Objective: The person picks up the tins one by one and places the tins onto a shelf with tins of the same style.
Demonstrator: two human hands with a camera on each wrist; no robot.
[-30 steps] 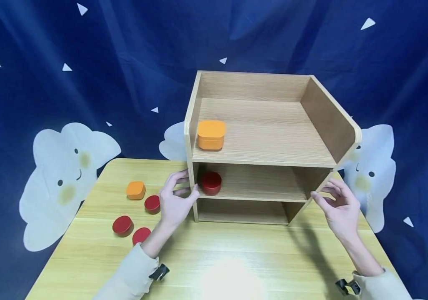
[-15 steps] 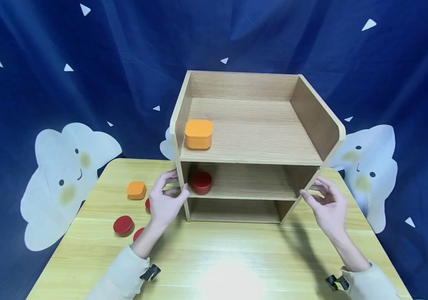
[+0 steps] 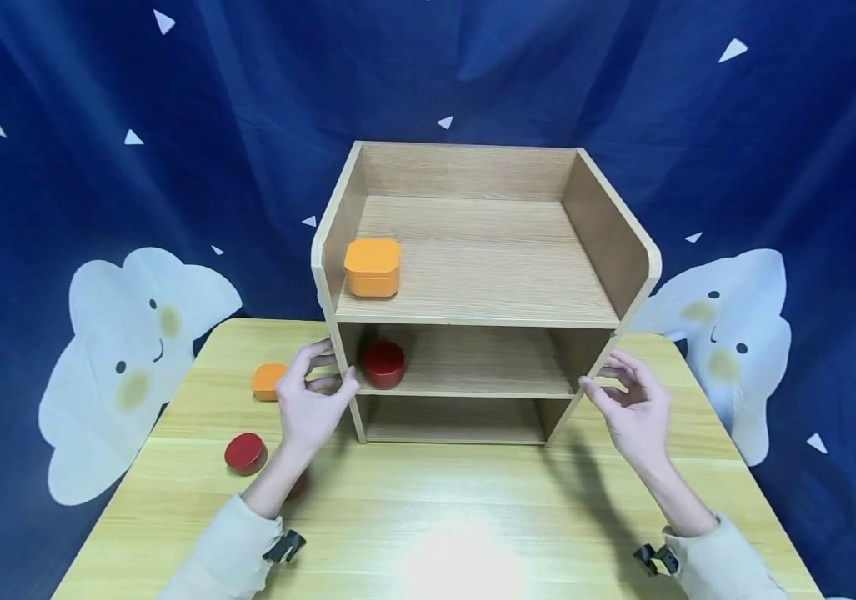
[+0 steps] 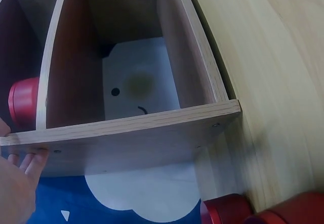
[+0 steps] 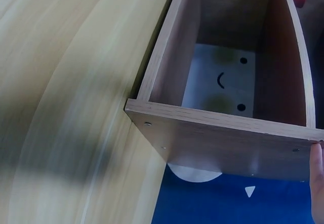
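Note:
A wooden three-level shelf unit [image 3: 488, 258] stands on the table between both hands. My left hand [image 3: 315, 404] pinches the front edge of its left side panel, thumb in front and fingers against the outer face. On the opposite panel, my right hand [image 3: 638, 408] holds the edge with a similar pinch. An orange rounded-square box [image 3: 372, 268] sits at the left of the top level. Below it, a red round tin [image 3: 383, 365] stands at the left of the middle level, also visible in the left wrist view as a red tin [image 4: 24, 103].
On the table [image 3: 397, 525], left of the unit, lie a smaller orange box [image 3: 267, 382] and a red round tin [image 3: 245, 453]. Another red piece [image 3: 297, 486] is mostly hidden behind my left wrist. A blue curtain [image 3: 247, 100] with white clouds hangs behind.
Both hands have moved the shelf unit leftward along the table, with the orange box and red tin riding on it. My left arm now covers more of the loose red tins.

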